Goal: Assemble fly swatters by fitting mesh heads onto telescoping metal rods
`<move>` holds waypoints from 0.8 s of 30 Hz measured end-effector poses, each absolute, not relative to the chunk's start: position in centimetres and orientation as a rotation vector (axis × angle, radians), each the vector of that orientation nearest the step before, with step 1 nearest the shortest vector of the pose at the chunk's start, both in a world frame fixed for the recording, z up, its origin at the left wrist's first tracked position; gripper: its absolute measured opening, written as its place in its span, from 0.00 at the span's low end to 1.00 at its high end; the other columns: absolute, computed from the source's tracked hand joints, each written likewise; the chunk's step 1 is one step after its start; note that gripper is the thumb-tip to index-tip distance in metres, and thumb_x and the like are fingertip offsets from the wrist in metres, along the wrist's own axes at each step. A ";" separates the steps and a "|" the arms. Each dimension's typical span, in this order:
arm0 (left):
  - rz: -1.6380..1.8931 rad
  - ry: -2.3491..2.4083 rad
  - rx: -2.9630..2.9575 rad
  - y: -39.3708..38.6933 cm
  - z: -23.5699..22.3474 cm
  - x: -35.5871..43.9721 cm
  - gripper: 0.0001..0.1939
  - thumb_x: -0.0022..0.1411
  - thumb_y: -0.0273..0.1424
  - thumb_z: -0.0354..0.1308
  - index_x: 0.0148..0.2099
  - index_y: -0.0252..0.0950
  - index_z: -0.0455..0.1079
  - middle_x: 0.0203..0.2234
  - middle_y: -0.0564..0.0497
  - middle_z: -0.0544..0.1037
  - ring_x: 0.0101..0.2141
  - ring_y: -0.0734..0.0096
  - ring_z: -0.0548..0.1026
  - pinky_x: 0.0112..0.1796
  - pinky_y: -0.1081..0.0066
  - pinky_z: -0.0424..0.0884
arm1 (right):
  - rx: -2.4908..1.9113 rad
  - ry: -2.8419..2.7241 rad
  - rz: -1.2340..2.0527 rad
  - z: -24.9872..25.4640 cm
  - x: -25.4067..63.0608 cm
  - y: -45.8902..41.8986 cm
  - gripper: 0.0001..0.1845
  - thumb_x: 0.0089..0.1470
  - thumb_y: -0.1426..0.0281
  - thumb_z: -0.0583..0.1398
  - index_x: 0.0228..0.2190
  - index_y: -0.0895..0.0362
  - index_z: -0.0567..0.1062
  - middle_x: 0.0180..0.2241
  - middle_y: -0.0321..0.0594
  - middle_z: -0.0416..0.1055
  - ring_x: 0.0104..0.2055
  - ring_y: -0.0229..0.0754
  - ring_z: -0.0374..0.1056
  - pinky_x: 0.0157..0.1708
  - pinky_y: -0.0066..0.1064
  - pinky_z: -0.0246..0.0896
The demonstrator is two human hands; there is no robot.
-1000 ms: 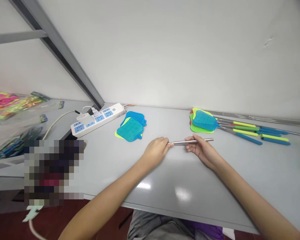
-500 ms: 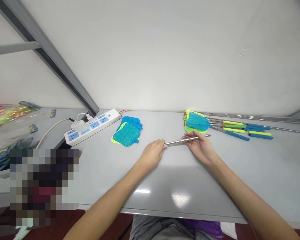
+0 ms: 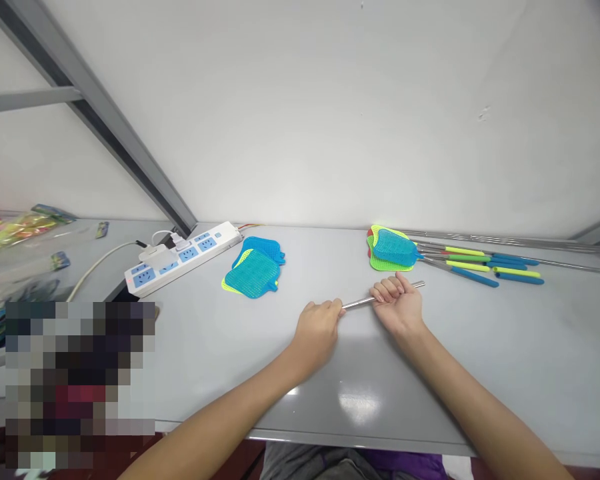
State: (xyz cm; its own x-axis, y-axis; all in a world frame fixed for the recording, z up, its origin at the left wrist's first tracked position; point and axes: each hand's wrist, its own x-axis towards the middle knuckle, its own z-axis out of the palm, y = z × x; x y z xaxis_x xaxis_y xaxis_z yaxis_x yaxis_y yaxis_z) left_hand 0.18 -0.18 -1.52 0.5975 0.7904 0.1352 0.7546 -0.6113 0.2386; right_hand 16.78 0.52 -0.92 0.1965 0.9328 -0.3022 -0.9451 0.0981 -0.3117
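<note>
A thin steel rod (image 3: pixel 358 304) lies across the space between my hands, tilted up toward the right. My left hand (image 3: pixel 317 330) grips its lower end, which is hidden in the fist. My right hand (image 3: pixel 397 301) has its fingers curled around the rod further along, and the rod's tip sticks out past them. Nearest my right hand is a stack of green and blue mesh fly swatter heads (image 3: pixel 390 248). Beyond my left hand lies a second stack of blue and yellow swatter heads (image 3: pixel 253 273).
Several metal swatter handles with yellow, green and blue grips (image 3: pixel 480 263) lie at the back right of the grey table (image 3: pixel 480 347). A white power strip (image 3: pixel 180 257) with plugs sits at the back left. Plastic-wrapped goods (image 3: pixel 15 233) lie further left, beside a pixelated patch.
My hands have drawn closer to me, and my right hand has closed around the rod. The rod now tilts more steeply, with its left end lower. The view has shifted slightly.
</note>
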 end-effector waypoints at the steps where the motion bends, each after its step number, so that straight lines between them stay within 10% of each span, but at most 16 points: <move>1: 0.355 1.287 2.659 -0.3 -1.6 0.2 0.14 0.64 0.30 0.34 0.31 0.36 0.58 0.23 0.53 0.70 0.24 0.73 0.66 0.29 0.70 0.56 | -0.488 0.037 1.385 -1.1 16.8 0.4 0.20 0.50 0.72 0.49 0.16 0.57 0.42 0.12 0.29 0.37 0.13 0.32 0.37 0.13 0.25 0.41; 24: 0.465 1.185 2.368 1.4 0.5 -0.6 0.16 0.63 0.37 0.34 0.31 0.37 0.59 0.25 0.53 0.68 0.27 0.73 0.65 0.30 0.72 0.59 | -0.488 0.041 1.239 0.6 21.5 0.1 0.15 0.49 0.74 0.47 0.16 0.57 0.46 0.12 0.29 0.40 0.13 0.31 0.41 0.13 0.23 0.45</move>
State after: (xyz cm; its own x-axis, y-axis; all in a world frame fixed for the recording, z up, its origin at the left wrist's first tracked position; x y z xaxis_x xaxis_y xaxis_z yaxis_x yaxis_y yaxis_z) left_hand -0.56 1.38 0.48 0.5743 0.8130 0.0962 0.6615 -0.5300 0.5306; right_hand 21.50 0.11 0.63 0.3387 0.8950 -0.2903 -0.9124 0.2370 -0.3339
